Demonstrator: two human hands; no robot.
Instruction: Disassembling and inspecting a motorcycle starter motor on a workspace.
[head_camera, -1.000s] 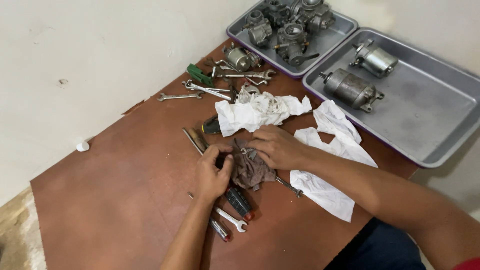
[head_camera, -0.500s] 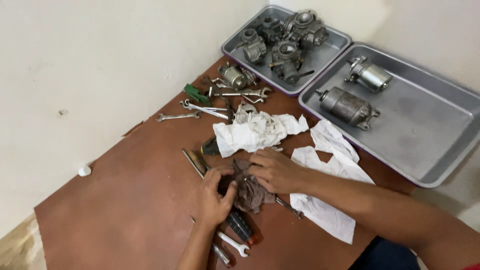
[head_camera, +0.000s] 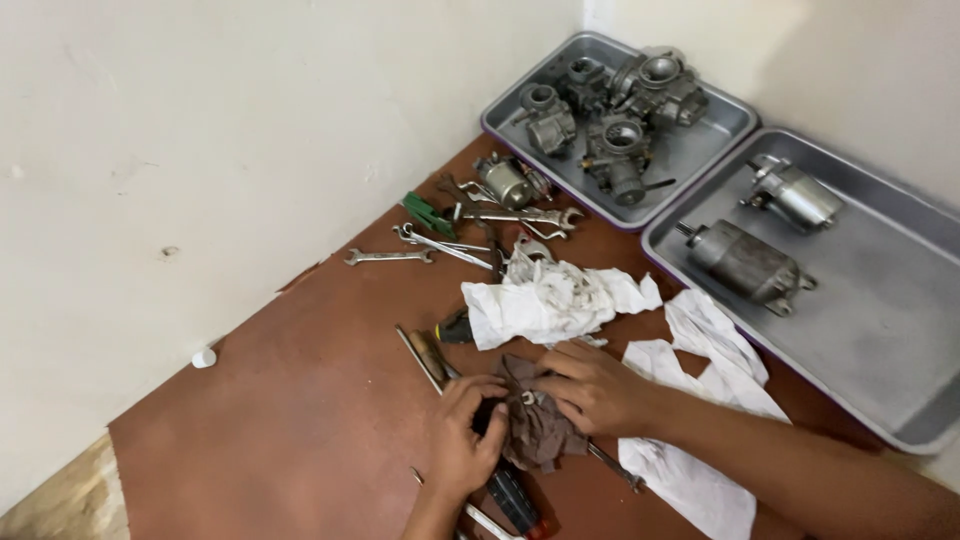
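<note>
Right between both hands, a grimy brown rag (head_camera: 535, 425) wraps a small metal part on the brown board (head_camera: 280, 420). The right hand (head_camera: 595, 388) presses its upper edge, fingers together; the left hand (head_camera: 465, 440) clamps its near-left side. A white cloth (head_camera: 550, 300) lies just beyond.

A brown rag (head_camera: 540, 425), white cloths (head_camera: 550, 300), grey trays (head_camera: 890, 330) and a reddish-brown table (head_camera: 300, 400).
</note>
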